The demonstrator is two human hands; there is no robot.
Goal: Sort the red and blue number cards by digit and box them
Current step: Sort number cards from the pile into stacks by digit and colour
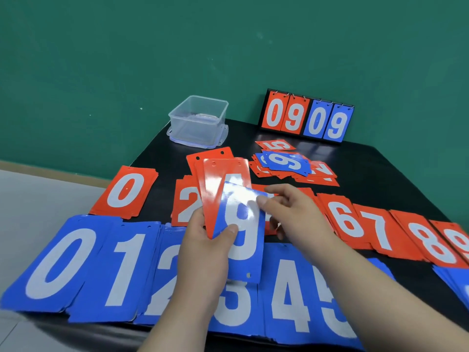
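- The left hand [205, 246], at the centre of the frame, grips a fanned bunch of cards: a blue card [243, 240] with a white digit in front, thumb pressed on its face, and several red cards [223, 179] behind it.
- The right hand [291, 212], just right of centre, pinches the upper right edge of the blue card between thumb and fingers.
- Along the bottom of the frame, blue piles [58, 262] lie in a row on the black tabletop [380, 179], showing 0, 1, 2, a partly hidden digit, 4 and 5.
- Above them a row of red piles [125, 191] shows 0 and 2 at left and 6, 7, 8 and 9 at right.
- A loose heap of mixed cards [286, 162] lies right of centre, upper middle.
- A clear plastic box [199, 120] stands empty on its lid at the tabletop's far edge, upper middle.
- A flip scoreboard [305, 118] reading 09 in red and 09 in blue stands against the green wall [152, 47], upper right.
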